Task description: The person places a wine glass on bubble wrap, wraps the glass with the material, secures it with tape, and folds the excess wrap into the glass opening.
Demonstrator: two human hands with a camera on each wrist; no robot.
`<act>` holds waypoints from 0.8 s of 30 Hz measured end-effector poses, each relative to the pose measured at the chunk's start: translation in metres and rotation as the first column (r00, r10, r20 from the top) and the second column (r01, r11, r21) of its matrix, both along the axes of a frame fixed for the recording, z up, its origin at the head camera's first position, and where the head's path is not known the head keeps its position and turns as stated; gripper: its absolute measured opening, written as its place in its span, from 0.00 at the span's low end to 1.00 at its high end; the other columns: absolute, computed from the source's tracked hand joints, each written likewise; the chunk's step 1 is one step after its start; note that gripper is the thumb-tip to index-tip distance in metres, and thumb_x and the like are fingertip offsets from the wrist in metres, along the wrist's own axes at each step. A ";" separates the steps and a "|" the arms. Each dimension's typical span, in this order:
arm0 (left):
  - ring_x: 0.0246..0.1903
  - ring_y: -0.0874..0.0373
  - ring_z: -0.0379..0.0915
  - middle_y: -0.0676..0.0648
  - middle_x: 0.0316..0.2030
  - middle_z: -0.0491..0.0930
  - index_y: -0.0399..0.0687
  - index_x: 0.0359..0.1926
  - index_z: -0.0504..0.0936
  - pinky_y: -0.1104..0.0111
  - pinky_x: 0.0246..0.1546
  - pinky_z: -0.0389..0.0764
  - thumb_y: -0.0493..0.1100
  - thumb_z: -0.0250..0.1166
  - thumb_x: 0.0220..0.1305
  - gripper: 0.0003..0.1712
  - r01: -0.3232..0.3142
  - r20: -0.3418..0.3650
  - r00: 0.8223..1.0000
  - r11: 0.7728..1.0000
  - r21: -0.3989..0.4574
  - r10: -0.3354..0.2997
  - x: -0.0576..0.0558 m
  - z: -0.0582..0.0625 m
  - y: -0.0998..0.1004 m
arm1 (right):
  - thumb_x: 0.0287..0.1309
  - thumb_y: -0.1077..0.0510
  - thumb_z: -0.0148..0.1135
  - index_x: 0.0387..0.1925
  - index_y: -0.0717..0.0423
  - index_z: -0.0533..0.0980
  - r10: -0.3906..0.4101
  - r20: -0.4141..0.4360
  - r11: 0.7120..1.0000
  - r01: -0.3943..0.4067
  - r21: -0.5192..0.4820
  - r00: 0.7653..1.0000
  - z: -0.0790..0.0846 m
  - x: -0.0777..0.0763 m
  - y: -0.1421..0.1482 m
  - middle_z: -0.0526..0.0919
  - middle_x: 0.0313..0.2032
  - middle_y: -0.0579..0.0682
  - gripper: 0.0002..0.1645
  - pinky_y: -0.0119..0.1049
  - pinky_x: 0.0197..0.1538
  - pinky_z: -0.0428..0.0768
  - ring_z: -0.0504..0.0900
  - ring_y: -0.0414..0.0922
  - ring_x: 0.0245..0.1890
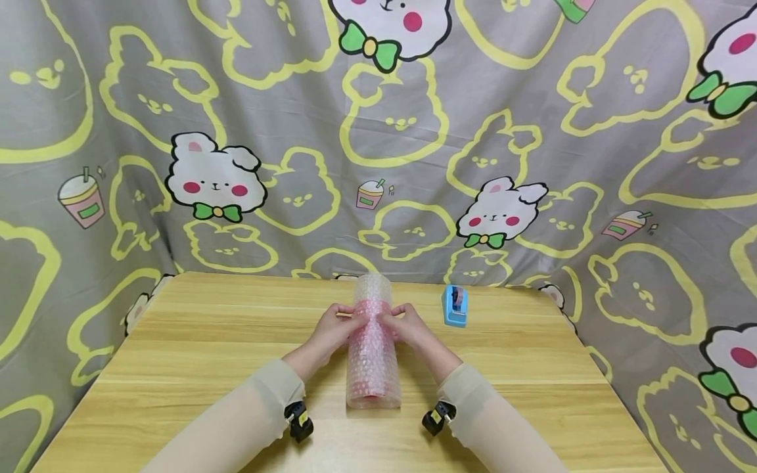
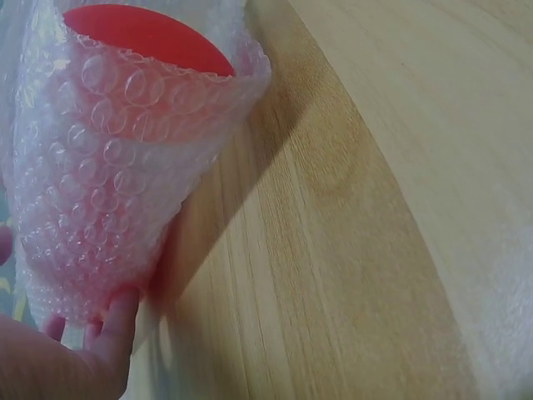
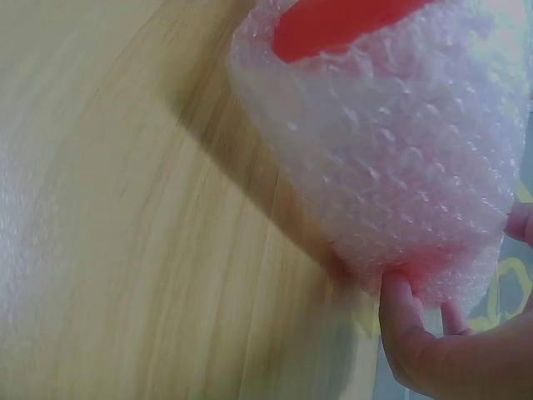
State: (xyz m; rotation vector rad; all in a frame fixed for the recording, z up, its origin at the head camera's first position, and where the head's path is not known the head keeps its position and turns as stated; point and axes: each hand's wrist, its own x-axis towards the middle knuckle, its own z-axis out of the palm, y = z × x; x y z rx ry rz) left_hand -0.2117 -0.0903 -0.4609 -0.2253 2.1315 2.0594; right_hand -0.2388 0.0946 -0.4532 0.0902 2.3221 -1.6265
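Note:
A roll of bubble wrap point(image 1: 372, 368) lies lengthwise on the wooden table in the head view, with a pinkish band round its far half. Inside its near end a red object point(image 2: 150, 37) shows; the rest of it is hidden under the wrap. My left hand point(image 1: 332, 330) grips the roll's left side, thumb on top and fingers down along the side. From the right, my right hand point(image 1: 411, 328) holds it the same way, the two thumbs close together over the band. Both wrist views show fingertips pressed against the lower sides of the wrap.
A blue tape dispenser point(image 1: 455, 309) stands on the table point(image 1: 236, 328) to the right of the roll, near the far edge. A grey patterned curtain point(image 1: 408, 190) hangs behind the table and along both sides. Small black devices sit on both wrists.

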 end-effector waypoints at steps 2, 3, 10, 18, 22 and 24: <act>0.44 0.48 0.78 0.34 0.49 0.74 0.34 0.55 0.68 0.61 0.43 0.84 0.48 0.71 0.63 0.30 0.002 -0.008 1.000 1.000 -0.012 -0.002 0.001 0.001 0.000 | 0.60 0.49 0.67 0.52 0.64 0.62 0.000 0.001 1.000 0.000 0.003 1.000 0.000 0.000 0.000 0.72 0.48 0.61 0.32 0.41 0.44 0.84 0.82 0.48 0.35; 0.44 0.48 0.78 0.34 0.49 0.74 0.34 0.55 0.68 0.62 0.42 0.84 0.47 0.71 0.63 0.30 0.002 -0.012 1.000 1.000 -0.018 -0.002 0.001 0.001 0.000 | 0.60 0.49 0.67 0.52 0.64 0.62 0.001 0.002 1.000 -0.001 0.004 1.000 0.000 0.000 -0.001 0.72 0.48 0.61 0.32 0.41 0.44 0.84 0.82 0.48 0.35; 0.44 0.46 0.77 0.33 0.50 0.73 0.32 0.58 0.66 0.61 0.42 0.84 0.43 0.70 0.64 0.30 0.013 -0.010 1.000 0.999 -0.042 -0.014 0.001 0.002 0.001 | 0.60 0.50 0.68 0.53 0.64 0.62 0.000 0.014 1.000 0.000 -0.002 1.000 -0.001 -0.001 0.000 0.72 0.49 0.61 0.32 0.40 0.43 0.84 0.82 0.48 0.35; 0.53 0.43 0.76 0.32 0.57 0.73 0.29 0.65 0.65 0.54 0.54 0.80 0.47 0.69 0.65 0.38 0.026 0.061 0.998 0.997 -0.076 -0.021 0.001 0.004 0.003 | 0.62 0.49 0.67 0.55 0.64 0.62 0.010 0.039 1.000 -0.009 -0.024 0.999 -0.003 -0.002 0.004 0.73 0.48 0.61 0.32 0.42 0.46 0.84 0.82 0.47 0.35; 0.53 0.43 0.77 0.33 0.56 0.74 0.29 0.63 0.67 0.55 0.53 0.80 0.47 0.70 0.63 0.36 0.020 0.073 0.997 0.996 -0.081 -0.014 0.000 0.005 0.005 | 0.63 0.49 0.66 0.55 0.64 0.62 0.034 0.055 0.999 -0.033 -0.027 0.998 0.000 -0.002 0.008 0.76 0.45 0.59 0.32 0.42 0.45 0.85 0.83 0.47 0.34; 0.52 0.44 0.77 0.33 0.56 0.74 0.30 0.62 0.68 0.55 0.53 0.80 0.47 0.71 0.63 0.36 0.012 0.071 0.997 0.996 -0.086 -0.006 -0.001 0.006 0.006 | 0.63 0.49 0.66 0.55 0.63 0.63 0.049 0.063 0.998 -0.047 -0.035 0.997 0.004 -0.002 0.011 0.78 0.42 0.59 0.31 0.43 0.44 0.85 0.83 0.47 0.34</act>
